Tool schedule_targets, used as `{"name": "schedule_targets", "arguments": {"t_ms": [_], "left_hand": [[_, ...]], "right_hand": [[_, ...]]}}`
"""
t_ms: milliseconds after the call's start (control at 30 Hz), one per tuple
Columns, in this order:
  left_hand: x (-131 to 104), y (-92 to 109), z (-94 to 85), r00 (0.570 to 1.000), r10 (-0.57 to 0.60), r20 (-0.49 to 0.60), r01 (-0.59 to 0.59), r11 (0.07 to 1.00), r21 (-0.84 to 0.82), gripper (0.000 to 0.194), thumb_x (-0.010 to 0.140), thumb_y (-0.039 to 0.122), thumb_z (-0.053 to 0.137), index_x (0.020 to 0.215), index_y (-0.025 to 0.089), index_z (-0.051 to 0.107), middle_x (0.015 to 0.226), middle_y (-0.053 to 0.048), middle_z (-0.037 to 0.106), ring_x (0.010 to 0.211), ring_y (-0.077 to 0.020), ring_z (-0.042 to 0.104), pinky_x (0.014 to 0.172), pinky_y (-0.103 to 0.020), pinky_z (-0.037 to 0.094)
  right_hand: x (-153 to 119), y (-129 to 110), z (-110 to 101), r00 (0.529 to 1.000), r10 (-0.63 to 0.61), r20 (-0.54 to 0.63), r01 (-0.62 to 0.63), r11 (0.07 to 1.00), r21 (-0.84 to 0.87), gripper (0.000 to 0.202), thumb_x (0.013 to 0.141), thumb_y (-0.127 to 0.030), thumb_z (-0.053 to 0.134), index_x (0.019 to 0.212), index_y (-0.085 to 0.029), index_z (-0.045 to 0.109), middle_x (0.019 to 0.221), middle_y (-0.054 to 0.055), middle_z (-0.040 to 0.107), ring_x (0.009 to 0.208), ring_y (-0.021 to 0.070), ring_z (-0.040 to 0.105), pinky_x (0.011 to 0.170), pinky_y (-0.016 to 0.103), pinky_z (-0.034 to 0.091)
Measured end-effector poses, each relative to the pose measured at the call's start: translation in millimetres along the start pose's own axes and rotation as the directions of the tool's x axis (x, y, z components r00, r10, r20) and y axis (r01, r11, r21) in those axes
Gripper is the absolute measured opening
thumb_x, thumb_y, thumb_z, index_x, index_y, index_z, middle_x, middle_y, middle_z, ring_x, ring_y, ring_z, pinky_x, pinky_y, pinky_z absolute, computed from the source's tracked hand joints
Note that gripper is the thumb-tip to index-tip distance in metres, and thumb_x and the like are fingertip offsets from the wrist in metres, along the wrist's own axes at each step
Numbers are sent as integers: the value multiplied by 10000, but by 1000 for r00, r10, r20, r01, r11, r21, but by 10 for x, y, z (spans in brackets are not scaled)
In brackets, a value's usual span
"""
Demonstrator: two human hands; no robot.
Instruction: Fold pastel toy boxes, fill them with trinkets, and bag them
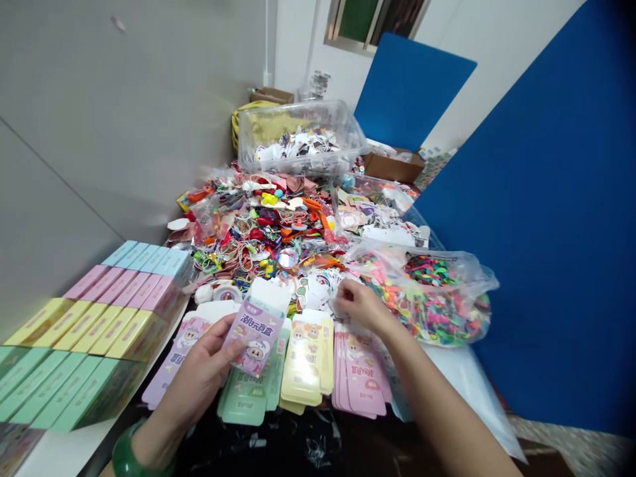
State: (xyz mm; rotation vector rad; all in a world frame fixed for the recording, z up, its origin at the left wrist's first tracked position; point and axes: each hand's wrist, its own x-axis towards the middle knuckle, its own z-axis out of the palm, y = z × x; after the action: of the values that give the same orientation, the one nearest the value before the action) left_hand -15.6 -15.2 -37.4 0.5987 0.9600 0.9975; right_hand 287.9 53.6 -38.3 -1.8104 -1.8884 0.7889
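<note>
My left hand (211, 358) holds a small purple cardboard box (256, 334) with a cartoon figure on its front; its white top flap stands up. My right hand (362, 305) has its fingers curled at the edge of a heap of white cut-out stickers (313, 288); whatever is between the fingertips is hidden. Below both hands lie flat, unfolded cartons in stacks: purple ones (173, 354), green ones (243, 401), yellow ones (302, 364) and pink ones (365, 377). My right forearm partly covers a light blue stack at the right.
Rows of filled-out boxes (94, 324) in blue, pink, yellow and green stand at the left. A heap of small trinkets (263, 228) spreads ahead. Behind it sits a clear plastic bin (298, 162). A bag of bright pieces (437, 298) lies right, beside a blue panel (546, 252).
</note>
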Motion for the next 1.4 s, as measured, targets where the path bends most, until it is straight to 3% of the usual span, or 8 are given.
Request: {"name": "schedule_targets", "arguments": {"t_ms": [333,600,700,767,833,933,1100,1400], "left_hand": [[101,-135,124,990,50,129,-88,946,311,432,800,316,689,1199,205,565,1221,-57,652,1128,-258,589,939,-338,476],[113,-155,277,978,113,174,-165,932,323,415,777,323,702,1165,233,586,1189,-37,662,1140,-254,578,984,-353,454],[116,-150,246,988,96,125,-133,935,328,444,769,358,707,1174,231,576,1196,-40,663,1140,-259,584,978,-350,465],[125,-157,189,992,76,99,-105,935,339,475,775,390,699,1202,237,556,1231,-43,649,1157,-261,578,989,-351,462],[136,-168,129,995,52,84,-78,932,353,515,777,421,694,1234,247,532,1273,-42,628,1184,-262,563,1009,-351,450],[150,-186,76,997,20,71,-46,919,393,561,764,468,694,1252,254,520,1294,-39,619,1209,-266,546,1039,-356,429],[173,-230,55,998,-5,61,-20,911,411,601,740,518,694,1257,263,523,1304,-38,617,1242,-287,521,1045,-375,432],[206,-215,68,1000,21,7,-22,897,441,646,705,547,706,1252,244,547,1343,-65,586,1250,-346,506,1089,-478,372]], "right_hand": [[-239,-464,-191,988,32,-152,81,727,682,226,716,-384,721,752,-182,625,691,-5,601,584,113,514,541,243,394],[-444,-969,-18,962,-235,-137,269,892,363,139,747,-354,721,795,-224,709,1243,73,604,1176,250,526,1003,407,373],[-359,-766,-243,913,-228,-337,285,949,131,193,804,-369,640,910,-217,693,1119,86,658,1052,231,590,847,343,466],[-247,-462,-556,856,-84,-510,24,992,-124,207,852,-329,538,865,-188,689,965,98,690,926,227,621,765,319,469],[-123,-82,-919,781,239,-577,-468,835,-288,222,850,-264,493,866,-165,692,964,129,694,960,256,616,787,327,448],[36,459,-1324,723,460,-515,-649,708,-278,86,731,-152,623,687,-114,686,794,172,695,871,299,649,706,326,451],[151,926,-1457,707,598,-378,-690,702,-180,168,834,-283,644,773,-127,639,763,31,663,728,142,633,693,299,508],[-19,987,-1677,825,517,-230,-441,842,310,149,683,-291,710,738,-162,660,503,-17,533,526,137,560,496,272,532]]}}
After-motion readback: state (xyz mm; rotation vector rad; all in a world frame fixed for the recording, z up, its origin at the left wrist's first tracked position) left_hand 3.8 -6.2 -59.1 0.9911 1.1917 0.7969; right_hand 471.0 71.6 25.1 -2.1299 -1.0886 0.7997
